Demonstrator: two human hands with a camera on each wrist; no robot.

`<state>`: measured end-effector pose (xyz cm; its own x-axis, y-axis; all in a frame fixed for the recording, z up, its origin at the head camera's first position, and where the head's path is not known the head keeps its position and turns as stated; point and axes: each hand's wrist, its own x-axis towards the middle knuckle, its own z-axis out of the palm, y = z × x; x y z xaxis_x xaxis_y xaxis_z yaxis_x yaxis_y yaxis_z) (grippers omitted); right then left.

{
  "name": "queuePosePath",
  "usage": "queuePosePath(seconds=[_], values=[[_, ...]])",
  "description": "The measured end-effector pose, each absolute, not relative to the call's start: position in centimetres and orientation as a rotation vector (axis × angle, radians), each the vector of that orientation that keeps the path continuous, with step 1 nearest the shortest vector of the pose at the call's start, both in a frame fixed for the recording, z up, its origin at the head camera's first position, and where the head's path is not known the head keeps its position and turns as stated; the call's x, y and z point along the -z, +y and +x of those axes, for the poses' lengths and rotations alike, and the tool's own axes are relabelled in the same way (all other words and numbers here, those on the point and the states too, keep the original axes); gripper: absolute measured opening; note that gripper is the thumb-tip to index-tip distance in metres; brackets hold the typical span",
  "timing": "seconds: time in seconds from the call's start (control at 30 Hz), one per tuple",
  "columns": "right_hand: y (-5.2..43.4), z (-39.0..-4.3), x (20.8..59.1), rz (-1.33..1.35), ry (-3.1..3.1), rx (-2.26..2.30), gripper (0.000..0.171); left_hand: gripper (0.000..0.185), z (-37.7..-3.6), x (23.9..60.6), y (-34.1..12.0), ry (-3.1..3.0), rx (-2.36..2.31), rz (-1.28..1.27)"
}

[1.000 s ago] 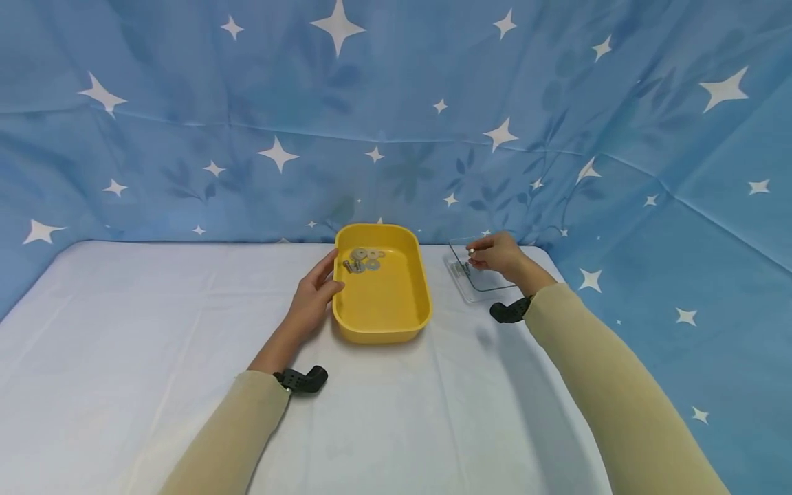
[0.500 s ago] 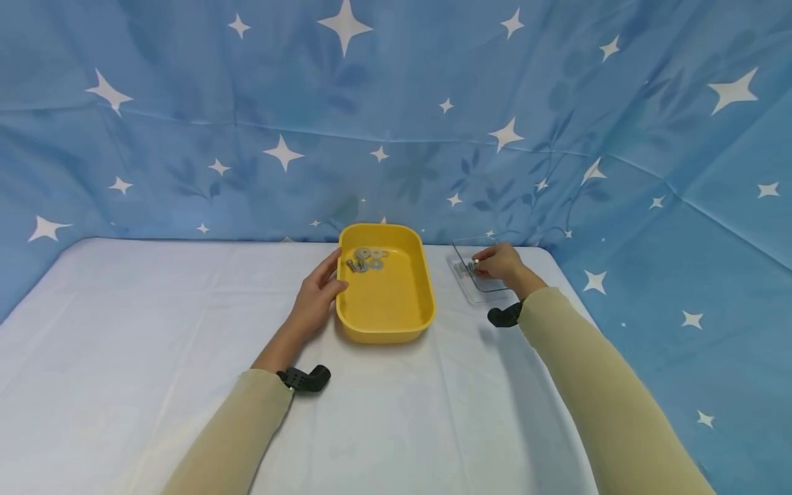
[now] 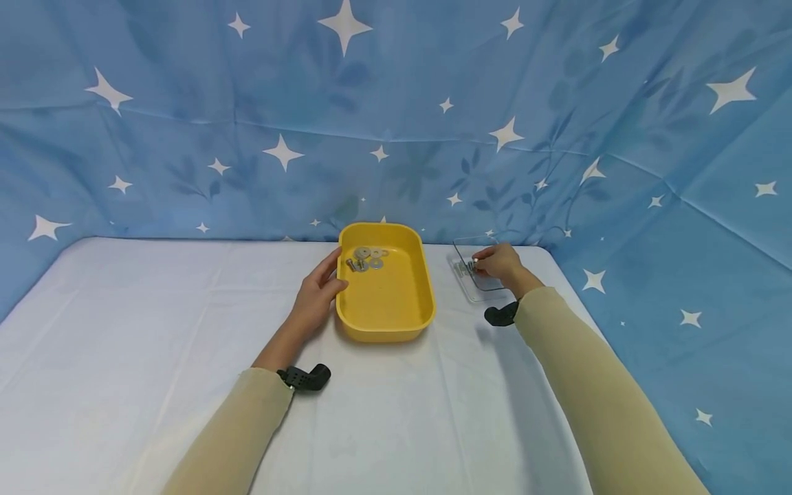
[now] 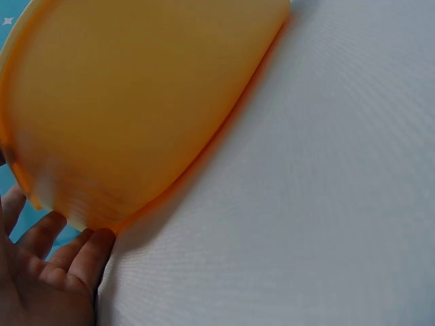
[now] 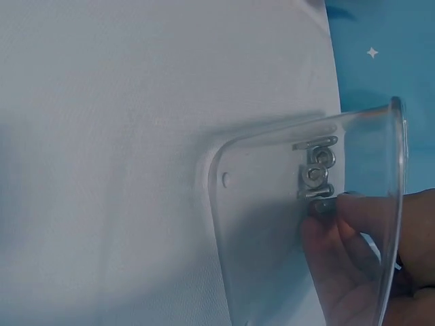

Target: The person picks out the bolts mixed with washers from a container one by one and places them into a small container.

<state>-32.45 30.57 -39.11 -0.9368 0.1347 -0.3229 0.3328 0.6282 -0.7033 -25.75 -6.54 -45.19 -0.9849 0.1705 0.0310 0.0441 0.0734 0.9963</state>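
Two sleeved arms reach forward over the table, which is draped in a white cloth. A small black wrist mount sits at the cuff of the left sleeve, and another sits under the right cuff.

Farther out, the left hand rests against the near left side of the yellow tray. Its fingers are straight and relaxed, lying flat along the tray's outer wall, and the thumb tip reaches the rim. The left wrist view shows those fingertips touching the tray's bottom edge where it meets the cloth.

To the right of the tray, set apart from it, stands a clear plastic container. The right hand reaches into it with the fingers curled. In the right wrist view the fingertips pinch a small metal bolt just beside a few other metal fasteners lying in a short row on the container's floor.

At the far end of the yellow tray lie several flat washers and a bolt or two, close together near the back left corner.

Beyond the table hangs a blue backdrop printed with white stars, wrapping round both sides.
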Motion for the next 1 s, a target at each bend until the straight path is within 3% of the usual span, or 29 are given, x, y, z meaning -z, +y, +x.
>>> queuePosePath(seconds=[0.53, 0.73, 1.0], values=[[30.7, -32.2, 38.2, 0.453, 2.559, 1.224, 0.037, 0.068, -25.5, 44.7, -6.5, 2.215, -2.066, 0.233], [30.1, -31.5, 36.4, 0.334, 2.557, 1.277, 0.041, 0.069, -23.8, 41.9, -6.4, 2.195, -2.035, 0.232], [26.4, -31.5, 33.7, 0.227, 2.519, 1.377, 0.039, 0.068, -23.5, 41.5, -6.4, 2.209, -2.012, 0.194]])
